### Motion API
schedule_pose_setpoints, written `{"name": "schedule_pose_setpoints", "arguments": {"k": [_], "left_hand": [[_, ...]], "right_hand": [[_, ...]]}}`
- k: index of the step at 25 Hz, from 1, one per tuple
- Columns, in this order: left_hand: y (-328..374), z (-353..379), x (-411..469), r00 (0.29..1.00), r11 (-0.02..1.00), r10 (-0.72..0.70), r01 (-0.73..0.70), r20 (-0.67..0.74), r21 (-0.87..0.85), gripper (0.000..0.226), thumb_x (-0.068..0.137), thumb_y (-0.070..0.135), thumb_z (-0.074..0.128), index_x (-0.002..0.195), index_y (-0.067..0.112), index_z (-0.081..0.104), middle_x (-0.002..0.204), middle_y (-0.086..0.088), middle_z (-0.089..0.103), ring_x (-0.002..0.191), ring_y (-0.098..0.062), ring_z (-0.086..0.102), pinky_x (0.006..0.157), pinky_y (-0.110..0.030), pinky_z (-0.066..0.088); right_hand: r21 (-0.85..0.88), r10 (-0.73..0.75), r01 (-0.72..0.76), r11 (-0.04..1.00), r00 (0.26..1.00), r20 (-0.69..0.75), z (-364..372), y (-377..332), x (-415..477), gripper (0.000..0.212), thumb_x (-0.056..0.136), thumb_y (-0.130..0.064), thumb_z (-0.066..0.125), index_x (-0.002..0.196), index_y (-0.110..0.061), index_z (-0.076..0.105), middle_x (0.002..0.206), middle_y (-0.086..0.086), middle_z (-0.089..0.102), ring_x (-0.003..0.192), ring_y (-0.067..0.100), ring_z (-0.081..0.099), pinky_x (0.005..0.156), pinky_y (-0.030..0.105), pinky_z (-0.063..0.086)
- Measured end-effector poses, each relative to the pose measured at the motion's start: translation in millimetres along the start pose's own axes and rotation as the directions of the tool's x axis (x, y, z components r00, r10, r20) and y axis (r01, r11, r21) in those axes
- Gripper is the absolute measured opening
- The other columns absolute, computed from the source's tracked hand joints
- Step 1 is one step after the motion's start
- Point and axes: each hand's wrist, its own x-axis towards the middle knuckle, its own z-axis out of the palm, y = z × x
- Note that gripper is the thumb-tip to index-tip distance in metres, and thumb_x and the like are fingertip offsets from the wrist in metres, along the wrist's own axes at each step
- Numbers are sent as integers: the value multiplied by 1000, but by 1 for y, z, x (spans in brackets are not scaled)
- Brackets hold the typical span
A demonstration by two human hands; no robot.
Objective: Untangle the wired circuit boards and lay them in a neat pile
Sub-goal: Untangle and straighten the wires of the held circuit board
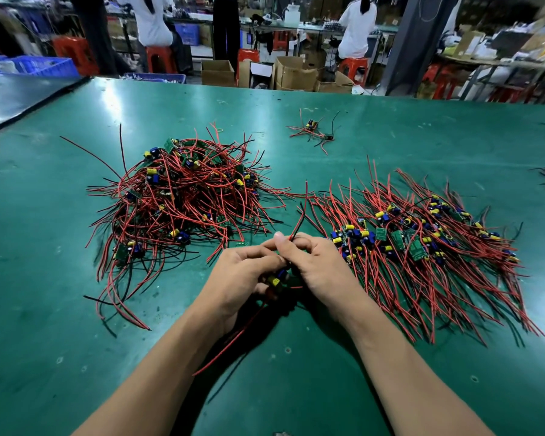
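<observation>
A tangled heap of small circuit boards with red and black wires (183,196) lies on the left of the green table (375,136). To the right lies a flatter pile of boards (422,243), their wires combed roughly the same way. Between the two, my left hand (243,278) and my right hand (315,265) hold one wired board (276,280) together. Its yellow and blue parts show between my palms. My right thumb and fingers pinch its red and black wires, which stick up past my fingertips. More of its wires trail toward me under my left wrist.
A small separate clump of wired boards (312,130) lies farther back on the table. A dark mat (13,96) borders the table's left rear corner. Beyond the far edge are cardboard boxes (293,73), red stools, blue crates and people seated at benches.
</observation>
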Motion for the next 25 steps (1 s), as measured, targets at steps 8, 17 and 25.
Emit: {"name": "schedule_pose_setpoints", "arguments": {"k": [8, 17, 25], "left_hand": [[-1, 2, -2, 997, 996, -12, 5, 74, 91, 22, 83, 4, 70, 62, 11, 70, 59, -12, 63, 43, -16, 51, 39, -20, 41], [-3, -2, -3, 996, 997, -2, -5, 94, 80, 22, 86, 7, 69, 65, 12, 73, 59, -7, 63, 42, -14, 53, 40, -21, 45], [-5, -5, 0, 996, 997, 45, -49, 71, 55, 17, 86, 8, 69, 71, 13, 76, 60, -6, 63, 54, -20, 58, 44, -24, 47]], "right_hand": [[431, 243, -214, 877, 970, -12, -17, -8, 10, 59, 101, -56, 41, 81, -18, 81, 54, -8, 44, 40, 4, 23, 40, 18, 17], [201, 187, -188, 961, 982, 28, -18, -3, 6, 48, 95, -60, 50, 94, -22, 80, 53, -5, 45, 43, 8, 32, 44, 20, 25], [221, 152, -172, 960, 983, 104, -7, 1, 0, 26, 96, -36, 67, 95, -13, 78, 73, 11, 72, 59, 20, 68, 54, 26, 54]]}}
